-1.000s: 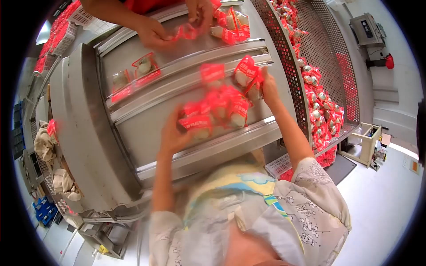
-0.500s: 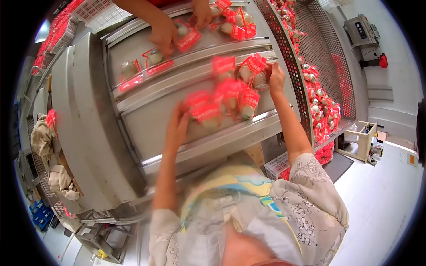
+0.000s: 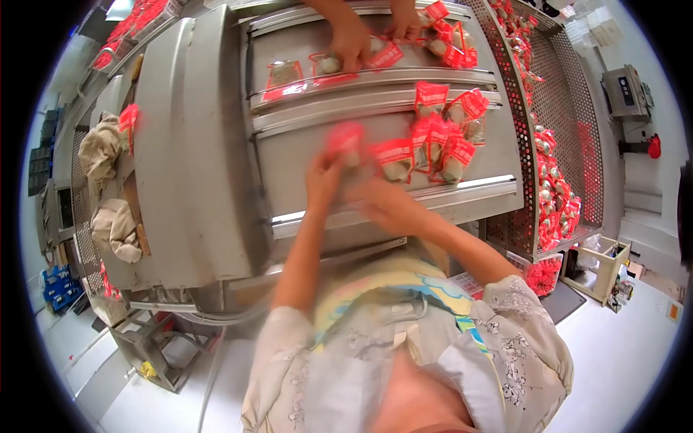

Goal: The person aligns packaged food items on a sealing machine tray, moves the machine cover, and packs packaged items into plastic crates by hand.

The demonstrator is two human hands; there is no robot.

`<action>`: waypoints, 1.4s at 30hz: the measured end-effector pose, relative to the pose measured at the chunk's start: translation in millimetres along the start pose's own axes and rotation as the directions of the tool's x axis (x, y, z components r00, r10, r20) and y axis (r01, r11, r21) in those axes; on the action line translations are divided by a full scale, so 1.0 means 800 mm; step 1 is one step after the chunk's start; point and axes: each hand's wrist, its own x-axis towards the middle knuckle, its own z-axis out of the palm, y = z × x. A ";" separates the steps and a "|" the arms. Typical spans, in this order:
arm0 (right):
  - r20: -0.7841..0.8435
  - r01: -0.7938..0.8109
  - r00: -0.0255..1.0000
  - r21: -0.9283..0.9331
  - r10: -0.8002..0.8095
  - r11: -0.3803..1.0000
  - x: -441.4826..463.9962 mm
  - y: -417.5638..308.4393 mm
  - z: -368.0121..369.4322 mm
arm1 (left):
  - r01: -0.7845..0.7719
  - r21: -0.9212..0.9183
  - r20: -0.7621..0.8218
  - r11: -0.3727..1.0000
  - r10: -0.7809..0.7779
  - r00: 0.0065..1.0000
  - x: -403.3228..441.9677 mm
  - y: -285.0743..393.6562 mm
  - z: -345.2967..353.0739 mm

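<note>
Over the near channel of the metal worktable (image 3: 289,162), my left hand (image 3: 323,180) grips a red-and-clear plastic packet (image 3: 348,138) at its side; the packet is raised and blurred. Just right of it is my right hand (image 3: 382,206), low over the channel's front edge. Motion smears its fingers, so their hold is unclear. A red packet with a pale round item inside (image 3: 395,160) lies beyond my right hand. More such packets (image 3: 433,141) sit in a loose heap to its right, some overlapping.
Across the table, another person's hands (image 3: 351,47) handle similar packets in the far channel (image 3: 285,72). Metal rails (image 3: 375,90) divide the channels. A perforated metal bin (image 3: 570,94) holding many packets stands right. Cloths (image 3: 115,227) lie left beside a steel housing (image 3: 195,144).
My right hand has left the packets on the right and come across beside my left. My left hand now holds a packet up. The camera view has turned, shifting the table rightward.
</note>
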 end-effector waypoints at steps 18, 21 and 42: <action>-0.132 -0.446 0.767 0.593 0.628 0.670 0.099 0.117 0.101 | -0.013 -0.146 -0.287 0.989 -0.029 0.958 -0.001 -0.008 -0.006; -0.132 -0.493 0.736 0.569 0.664 0.658 0.108 0.141 0.105 | -0.019 -0.142 -0.385 0.990 -0.037 0.922 0.000 0.006 0.000; 0.060 -0.617 0.786 0.023 0.615 0.787 0.152 0.124 0.113 | 0.068 -0.145 -0.565 0.987 -0.139 0.813 0.005 -0.005 -0.058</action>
